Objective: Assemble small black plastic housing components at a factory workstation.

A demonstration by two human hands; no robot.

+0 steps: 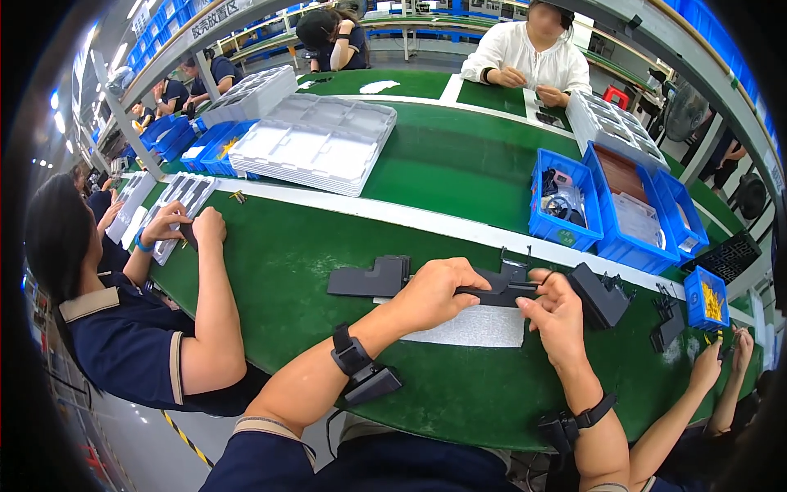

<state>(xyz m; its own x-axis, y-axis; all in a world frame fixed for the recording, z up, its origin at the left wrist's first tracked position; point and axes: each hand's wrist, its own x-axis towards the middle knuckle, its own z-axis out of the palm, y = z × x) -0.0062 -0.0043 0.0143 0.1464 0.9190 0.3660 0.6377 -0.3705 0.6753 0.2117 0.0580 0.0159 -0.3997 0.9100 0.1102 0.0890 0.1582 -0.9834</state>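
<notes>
Over the green worktop (328, 369), my left hand (438, 291) grips a flat black plastic part (504, 293) with thumb and fingers on its left end. My right hand (561, 316) is at that part's right end, its fingers curled. A thin dark strand shows by the right fingertips; what they pinch is too small to make out. Beneath the part lies a silvery-white sheet (467, 330). More black plastic parts (369, 277) rest to the left of my left hand, and a stack of similar parts (602, 297) sits just right of my right hand.
Blue bins (566, 234) stand far right, and a small blue bin (707, 297) holds yellow pieces. White trays (328, 148) are stacked far left. Co-workers sit left (139, 328), across (533, 57) and right, where a co-worker's hands (713, 361) show. Loose black parts (668, 324) lie near them.
</notes>
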